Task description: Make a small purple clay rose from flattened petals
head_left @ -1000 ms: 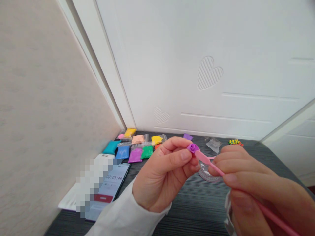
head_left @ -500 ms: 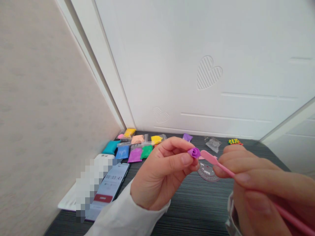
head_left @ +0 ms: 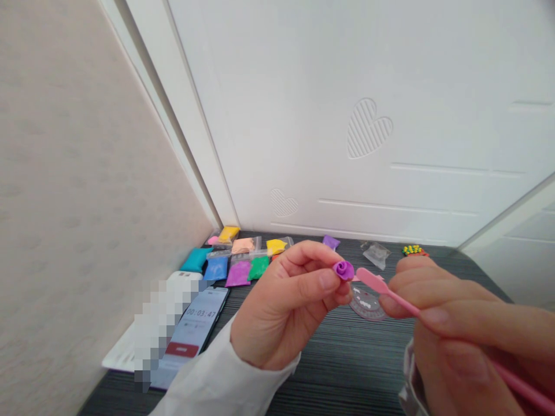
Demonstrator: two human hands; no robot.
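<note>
I had the purple clay rose [head_left: 344, 270] pinched in my left grip [head_left: 286, 309], thumb against its near-left side and fingers behind, so it sat at the very ends of those fingers, raised above the bench [head_left: 347, 370]. My right grip [head_left: 468, 341] was closed around the handle of a pink modelling tool [head_left: 372, 281], and the flat blade lay just to the right of the rose, its rounded tip aimed at the petals' right edge; whether the two touched, I could not tell. Everything hung on that narrow place between tip and petal. The left grip was the nearer, being on the rose itself; the right stood off to its right and lower, with the blade between. The rose's spiral opened up and towards me, and it was so round that I saw no clear long axis, its base being hidden by my fingers. The tool's long axis slanted from lower right to upper left, its blade end leading to the rose.
</note>
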